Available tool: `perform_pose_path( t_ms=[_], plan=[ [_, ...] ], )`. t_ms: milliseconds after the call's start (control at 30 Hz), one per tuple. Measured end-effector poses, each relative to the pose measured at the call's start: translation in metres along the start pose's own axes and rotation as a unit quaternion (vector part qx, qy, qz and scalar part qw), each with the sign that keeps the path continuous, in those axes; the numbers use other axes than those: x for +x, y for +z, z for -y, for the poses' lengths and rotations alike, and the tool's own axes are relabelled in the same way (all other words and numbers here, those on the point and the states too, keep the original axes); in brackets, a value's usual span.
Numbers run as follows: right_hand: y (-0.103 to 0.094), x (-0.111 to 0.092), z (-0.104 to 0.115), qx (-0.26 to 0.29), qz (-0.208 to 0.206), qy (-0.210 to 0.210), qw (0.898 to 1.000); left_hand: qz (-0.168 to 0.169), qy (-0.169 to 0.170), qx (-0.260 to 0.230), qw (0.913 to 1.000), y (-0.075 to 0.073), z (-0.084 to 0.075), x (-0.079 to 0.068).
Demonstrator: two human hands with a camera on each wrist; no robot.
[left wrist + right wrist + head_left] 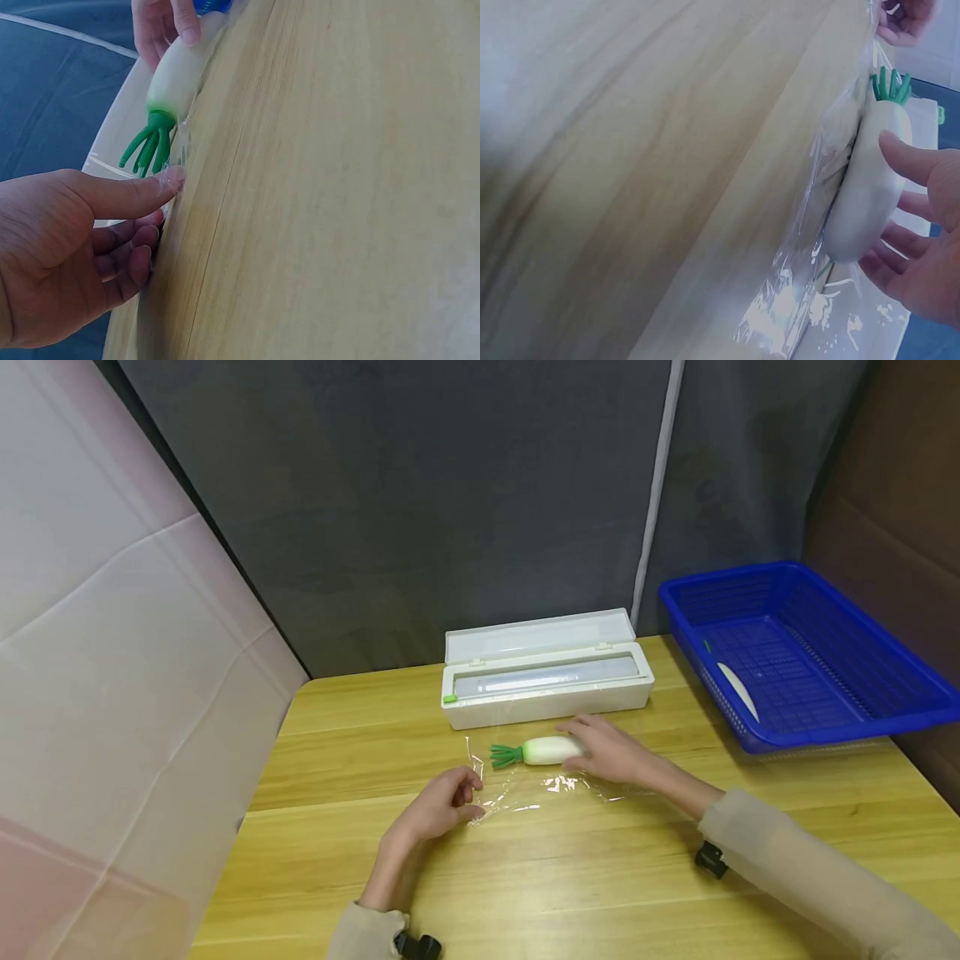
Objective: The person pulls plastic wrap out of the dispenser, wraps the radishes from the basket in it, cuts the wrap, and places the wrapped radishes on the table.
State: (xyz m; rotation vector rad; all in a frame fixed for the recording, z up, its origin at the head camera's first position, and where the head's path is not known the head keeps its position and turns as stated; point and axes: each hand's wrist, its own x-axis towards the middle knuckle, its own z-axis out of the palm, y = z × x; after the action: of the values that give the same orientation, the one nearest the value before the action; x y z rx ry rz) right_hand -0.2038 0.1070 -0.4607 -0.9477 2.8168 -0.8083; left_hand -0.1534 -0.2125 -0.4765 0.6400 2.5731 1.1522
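Note:
A white radish (551,750) with green leaf stubs lies on a clear sheet of cling film (525,793) spread on the table. My right hand (611,752) grips the radish's thick body from the right, its thumb on one side and its fingers round the other, as the right wrist view shows. At the film's left edge, my left hand (438,806) has curled fingers, and its thumb and fingertips hold the film just beyond the leaf end. Film clings over the left thumb tip in the left wrist view. How firmly it is pinched is hard to see.
Behind the radish stands a white cling film box (551,710), lid raised, a roll (547,677) inside and a green slider (449,699) at its left. To the right, a blue basket (810,727) holds another white item with a green end (738,691). A grey curtain hangs behind.

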Motion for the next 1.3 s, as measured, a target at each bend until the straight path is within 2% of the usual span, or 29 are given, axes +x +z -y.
perform_pose_path(
  t_ms=[400,733,933,1300],
  plan=[
    [-0.014,-0.022,-0.022,0.017,-0.045,0.001,0.999,-0.001,0.012,0.011,0.9999,-0.001,-0.002,-0.003],
    [-0.029,-0.047,-0.044,0.048,-0.054,0.003,0.997,0.001,0.003,-0.016,0.9999,0.0,0.001,-0.007],
    [-0.038,-0.06,-0.056,0.073,-0.023,-0.029,0.997,0.011,-0.003,-0.038,0.9992,0.0,0.001,-0.009],
    [-0.038,-0.088,-0.074,0.127,0.039,-0.068,0.989,0.032,0.033,-0.027,0.9986,0.0,0.001,-0.011]
  ],
)
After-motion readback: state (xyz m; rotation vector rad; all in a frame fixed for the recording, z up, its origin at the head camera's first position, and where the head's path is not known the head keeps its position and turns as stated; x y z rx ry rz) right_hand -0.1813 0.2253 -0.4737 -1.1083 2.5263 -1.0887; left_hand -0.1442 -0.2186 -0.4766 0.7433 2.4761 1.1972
